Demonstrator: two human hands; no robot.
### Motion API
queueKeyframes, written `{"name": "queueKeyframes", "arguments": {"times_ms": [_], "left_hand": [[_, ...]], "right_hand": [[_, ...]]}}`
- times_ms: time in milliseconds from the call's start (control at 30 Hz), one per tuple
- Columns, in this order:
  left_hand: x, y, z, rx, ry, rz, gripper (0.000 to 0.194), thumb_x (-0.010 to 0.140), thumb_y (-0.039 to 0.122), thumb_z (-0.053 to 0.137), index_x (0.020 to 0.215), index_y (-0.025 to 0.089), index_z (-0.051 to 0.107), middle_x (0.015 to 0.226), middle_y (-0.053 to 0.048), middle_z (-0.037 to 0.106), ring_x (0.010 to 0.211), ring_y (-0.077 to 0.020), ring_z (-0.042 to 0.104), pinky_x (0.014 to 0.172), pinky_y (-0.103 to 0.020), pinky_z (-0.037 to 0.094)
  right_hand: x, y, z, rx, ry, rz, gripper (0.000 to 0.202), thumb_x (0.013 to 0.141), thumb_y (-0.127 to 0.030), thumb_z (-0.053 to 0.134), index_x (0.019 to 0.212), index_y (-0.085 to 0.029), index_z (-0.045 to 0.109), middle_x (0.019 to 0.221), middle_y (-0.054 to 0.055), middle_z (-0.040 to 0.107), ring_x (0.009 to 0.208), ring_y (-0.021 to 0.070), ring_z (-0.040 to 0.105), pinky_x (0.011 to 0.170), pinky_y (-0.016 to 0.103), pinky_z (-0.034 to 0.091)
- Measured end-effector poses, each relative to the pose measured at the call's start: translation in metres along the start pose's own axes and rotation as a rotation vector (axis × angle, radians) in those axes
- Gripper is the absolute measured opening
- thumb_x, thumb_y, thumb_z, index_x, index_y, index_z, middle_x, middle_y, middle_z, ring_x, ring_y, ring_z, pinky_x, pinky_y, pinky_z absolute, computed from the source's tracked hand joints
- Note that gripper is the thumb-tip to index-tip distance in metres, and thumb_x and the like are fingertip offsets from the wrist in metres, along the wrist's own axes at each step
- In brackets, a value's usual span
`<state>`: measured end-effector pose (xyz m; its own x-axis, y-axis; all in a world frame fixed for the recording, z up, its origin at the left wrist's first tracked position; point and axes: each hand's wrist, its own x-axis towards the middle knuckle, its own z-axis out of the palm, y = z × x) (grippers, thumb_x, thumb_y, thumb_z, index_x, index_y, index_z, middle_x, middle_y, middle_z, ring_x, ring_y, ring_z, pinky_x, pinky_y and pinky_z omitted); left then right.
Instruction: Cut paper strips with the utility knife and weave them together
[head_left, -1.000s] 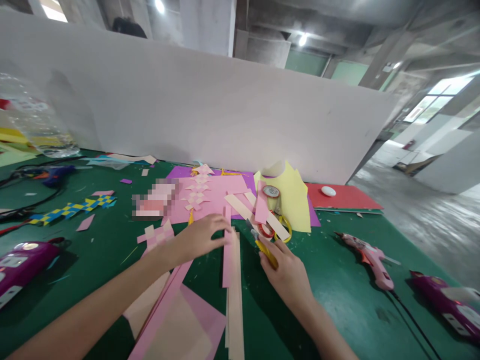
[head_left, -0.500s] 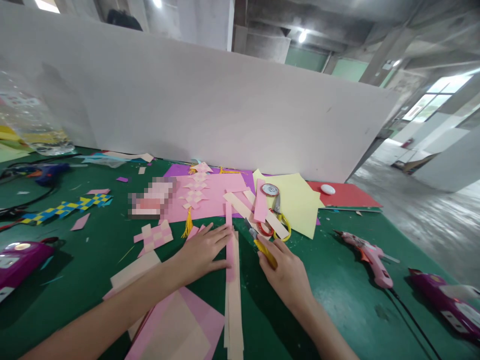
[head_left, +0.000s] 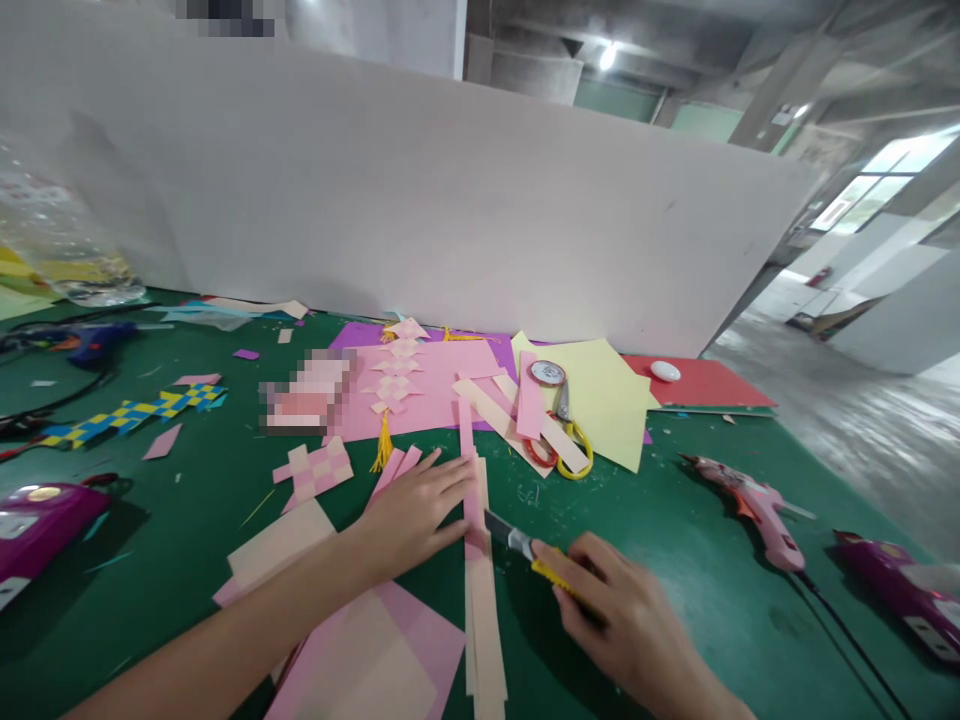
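Note:
My left hand [head_left: 420,500] lies flat with its fingers stretched out, the fingertips pressing on a narrow pink paper strip [head_left: 478,540]. That strip rests on top of several long cream paper strips [head_left: 487,630]. My right hand [head_left: 622,600] grips a utility knife with a yellow handle [head_left: 553,565]; its blade points left, and the tip is at the right edge of the strips. Whether the blade touches the paper I cannot tell. Left of my forearm and below it are pink and cream paper sheets [head_left: 375,660]. A woven pink and cream paper piece [head_left: 319,472] sits beyond my left wrist.
Yellow-handled scissors [head_left: 576,455], a tape roll [head_left: 547,373] and loose strips lie on yellow paper [head_left: 622,400]. A pink glue gun [head_left: 750,505] with its cord is at right. A white board [head_left: 420,200] stands along the back of the green table [head_left: 660,510].
My right hand has drawn the knife down towards me and a little right, and the blade is now beside the pink strip. My left hand stays on the strip. The view has shifted slightly.

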<state>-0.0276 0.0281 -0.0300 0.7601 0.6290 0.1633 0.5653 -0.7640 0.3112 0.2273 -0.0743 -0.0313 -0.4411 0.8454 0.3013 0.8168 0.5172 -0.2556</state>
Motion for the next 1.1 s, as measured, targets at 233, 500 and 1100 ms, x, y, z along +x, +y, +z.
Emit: {"name": "queueKeyframes", "arguments": {"times_ms": [233, 500, 1100], "left_hand": [[-0.002, 0.001, 0.0, 0.004, -0.006, -0.002, 0.052, 0.091, 0.047, 0.039, 0.137, 0.022, 0.037, 0.142, -0.007, 0.039, 0.132, -0.0234, 0.034, 0.111, -0.045, 0.02], [-0.002, 0.003, -0.001, 0.018, -0.024, -0.015, 0.054, 0.092, 0.047, 0.038, 0.139, 0.021, 0.034, 0.144, -0.006, 0.037, 0.133, -0.0226, 0.031, 0.112, -0.043, 0.018], [-0.004, 0.0, 0.003, 0.068, -0.003, 0.016, 0.055, 0.093, 0.049, 0.035, 0.14, 0.021, 0.032, 0.145, -0.006, 0.035, 0.133, -0.0235, 0.031, 0.111, -0.042, 0.02]], "right_hand": [[-0.017, -0.007, 0.003, -0.089, -0.078, -0.163, 0.043, 0.081, -0.012, 0.046, 0.122, -0.023, 0.054, 0.077, 0.005, 0.058, 0.066, 0.0158, 0.057, 0.052, 0.025, 0.045], [-0.011, -0.011, -0.001, -0.134, -0.106, -0.157, 0.045, 0.081, -0.012, 0.047, 0.124, -0.023, 0.053, 0.076, 0.004, 0.057, 0.064, 0.0165, 0.056, 0.051, 0.026, 0.044], [-0.018, -0.026, 0.01, -0.298, 0.087, -0.217, 0.036, 0.079, -0.015, 0.045, 0.111, -0.017, 0.06, 0.068, 0.003, 0.057, 0.052, 0.0138, 0.057, 0.039, 0.021, 0.04]]}}
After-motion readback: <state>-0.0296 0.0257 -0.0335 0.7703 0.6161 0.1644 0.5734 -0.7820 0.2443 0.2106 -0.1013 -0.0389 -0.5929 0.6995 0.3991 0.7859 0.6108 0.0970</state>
